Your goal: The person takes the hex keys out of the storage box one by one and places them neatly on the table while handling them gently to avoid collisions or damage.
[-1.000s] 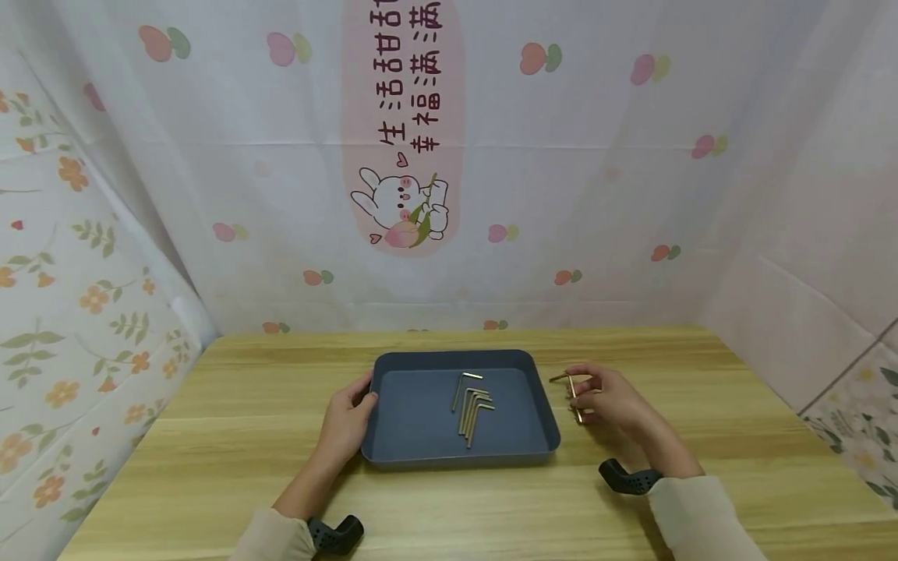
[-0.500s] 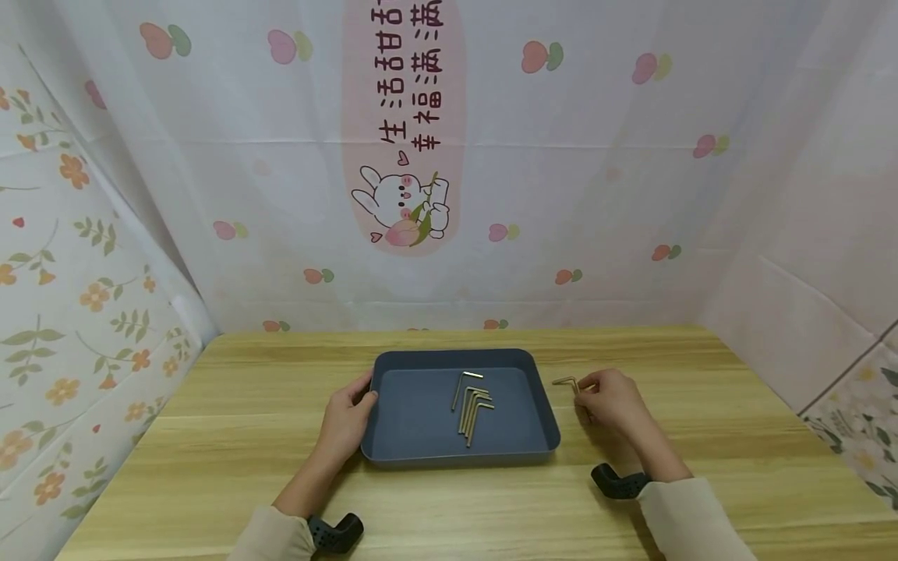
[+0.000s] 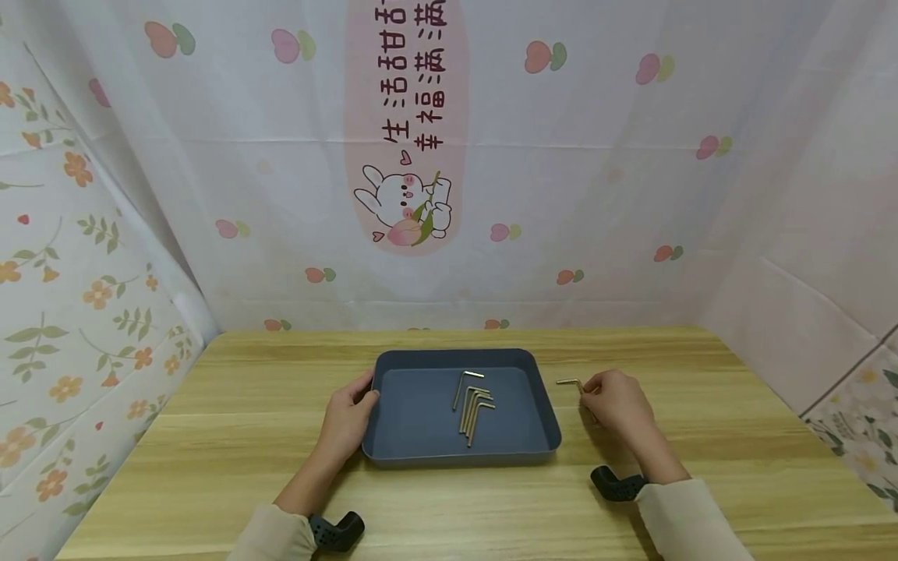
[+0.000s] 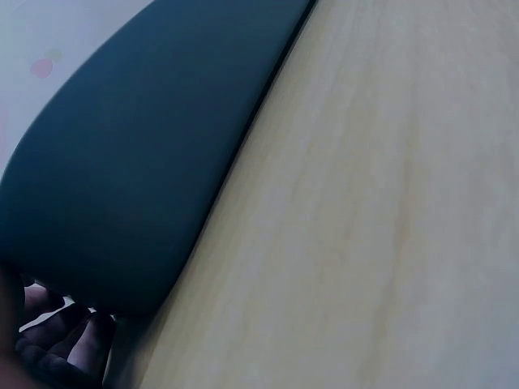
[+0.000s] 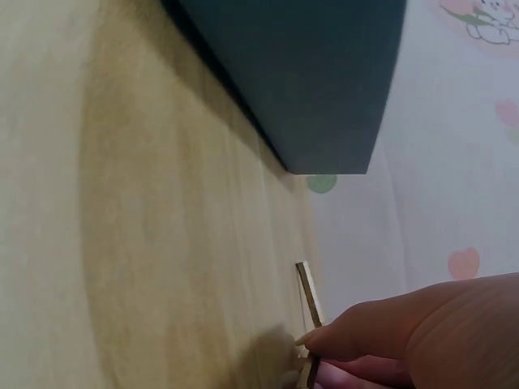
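Observation:
A shallow dark blue-grey tray stands on the table. Inside it lie several brass-coloured hex keys; one hex key is a little apart from the overlapping others. My left hand grips the tray's left wall, thumb at the rim; in the left wrist view its fingers curl against the tray's outside. Right of the tray, my right hand pinches a hex key between thumb and fingers. Its bent end points left toward the tray; the hand covers most of the rest.
The wood-grain table runs up to a printed curtain at the back. Floral cloth hangs on the left. Black wrist-worn devices sit below both hands.
My right hand has lowered slightly, and its fingers have closed in around the hex key, now mostly covered. The left hand, the tray and the keys inside it have stayed put.

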`<state>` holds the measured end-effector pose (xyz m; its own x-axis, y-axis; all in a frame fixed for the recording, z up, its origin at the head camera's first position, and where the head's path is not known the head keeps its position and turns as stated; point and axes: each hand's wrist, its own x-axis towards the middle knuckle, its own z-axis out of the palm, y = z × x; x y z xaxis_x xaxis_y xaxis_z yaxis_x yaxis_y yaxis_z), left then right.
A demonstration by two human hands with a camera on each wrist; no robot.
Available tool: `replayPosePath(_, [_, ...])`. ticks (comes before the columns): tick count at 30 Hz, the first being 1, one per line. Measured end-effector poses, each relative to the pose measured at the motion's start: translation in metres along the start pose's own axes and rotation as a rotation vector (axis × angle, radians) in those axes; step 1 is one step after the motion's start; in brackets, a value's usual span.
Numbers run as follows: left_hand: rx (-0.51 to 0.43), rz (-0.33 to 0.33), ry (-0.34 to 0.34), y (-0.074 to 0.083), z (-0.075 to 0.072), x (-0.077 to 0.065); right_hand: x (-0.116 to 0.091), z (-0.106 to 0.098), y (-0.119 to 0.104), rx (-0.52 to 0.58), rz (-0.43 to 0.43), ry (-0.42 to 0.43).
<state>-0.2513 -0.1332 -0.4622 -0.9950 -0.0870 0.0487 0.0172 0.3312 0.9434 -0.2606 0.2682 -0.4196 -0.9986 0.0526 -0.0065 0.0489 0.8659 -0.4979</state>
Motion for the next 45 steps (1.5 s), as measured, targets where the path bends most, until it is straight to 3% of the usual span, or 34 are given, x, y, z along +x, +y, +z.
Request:
replayPosePath(9, [0.005, 0.013, 0.010, -0.001, 0.001, 0.000, -0.004, -0.001, -0.004, -0.038, 0.045, 0.007])
replayPosePath(25, [-0.007, 0.043, -0.011, -0.002, 0.001, -0.001, -0.004, -0.002, -0.002, -0.059, 0.005, 0.002])
replayPosePath(31, [-0.025, 0.054, -0.016, -0.003, 0.000, -0.001, -0.006, -0.010, -0.018, -0.027, -0.110, 0.046])
replayPosePath(34, [-0.014, 0.050, -0.010, -0.003, 0.001, -0.002, -0.011, -0.014, -0.031, 0.052, -0.178, 0.052])
replayPosePath(39, [-0.001, 0.054, -0.011, -0.002, 0.002, -0.003, -0.020, -0.017, -0.055, 0.230, -0.209, -0.088])
replayPosePath(45, [-0.002, 0.058, -0.013, -0.003, 0.000, -0.002, -0.023, -0.008, -0.078, 0.223, -0.281, -0.272])
